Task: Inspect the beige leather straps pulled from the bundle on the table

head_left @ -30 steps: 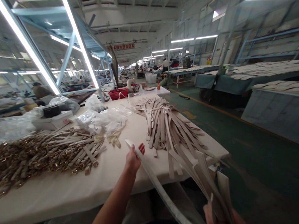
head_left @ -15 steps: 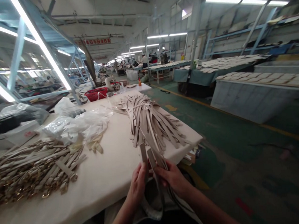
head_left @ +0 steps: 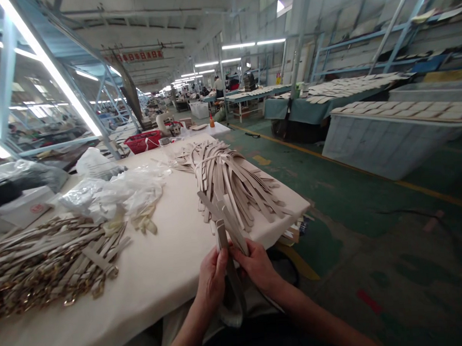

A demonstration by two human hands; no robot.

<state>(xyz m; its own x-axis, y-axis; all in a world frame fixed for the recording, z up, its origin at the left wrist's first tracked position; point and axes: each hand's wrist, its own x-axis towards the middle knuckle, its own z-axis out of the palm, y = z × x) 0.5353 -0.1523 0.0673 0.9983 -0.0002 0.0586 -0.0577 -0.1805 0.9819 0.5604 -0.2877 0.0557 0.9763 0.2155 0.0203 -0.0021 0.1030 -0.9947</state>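
Several beige straps (head_left: 230, 222) are gripped between my hands at the table's front edge. My left hand (head_left: 213, 274) is closed on the strap ends, thumb on top. My right hand (head_left: 255, 264) is closed around more of the straps, close beside the left. A strap loop hangs below the hands over my lap. Just beyond lies a large tied bundle of similar straps (head_left: 235, 180), its loose ends fanned toward me. To the left, a pile of straps with gold-coloured metal buckles (head_left: 65, 259) covers the table.
Clear plastic bags (head_left: 119, 192) lie on the cloth-covered table (head_left: 154, 265). A red basket (head_left: 142, 142) and an orange bottle (head_left: 212, 121) stand at its far end. Grey bins (head_left: 380, 144) stand across the green floor at right. A person (head_left: 218, 86) is far back.
My right hand has come closer to my left, and the straps it holds have swung left, one slanting over the others. The camera view has shifted slightly.
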